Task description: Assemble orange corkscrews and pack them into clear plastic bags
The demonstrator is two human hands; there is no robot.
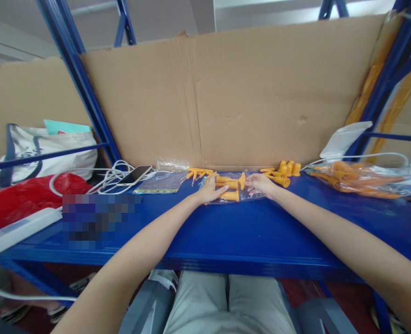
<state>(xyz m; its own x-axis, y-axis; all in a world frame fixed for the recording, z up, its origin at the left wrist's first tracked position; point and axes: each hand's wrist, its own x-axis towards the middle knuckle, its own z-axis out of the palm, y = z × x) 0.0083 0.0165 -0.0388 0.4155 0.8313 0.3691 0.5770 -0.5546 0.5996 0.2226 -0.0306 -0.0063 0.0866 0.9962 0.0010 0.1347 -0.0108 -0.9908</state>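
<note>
A clear plastic bag (252, 194) lies on the blue shelf before me, with several orange plastic parts (229, 196) in or on it. My left hand (210, 189) rests on the bag's left side, thumb and fingers spread beside the parts. An orange T-shaped piece (242, 181) stands between my hands. Close to its right side, my right hand (262, 184) has bent fingers drawn together over the bag; what they grip is hidden. Orange-handled corkscrews (195, 173) with metal spirals lie beyond my left hand. Orange cup-like caps (289, 168) stand behind my right hand.
A bulging clear bag of orange parts (353, 178) sits at right. On the left are a flat plastic bag (161, 182), a phone (135, 175), white cables (113, 182), a red bag (34, 190) and a power strip (21, 229). A cardboard panel (261, 97) closes the back.
</note>
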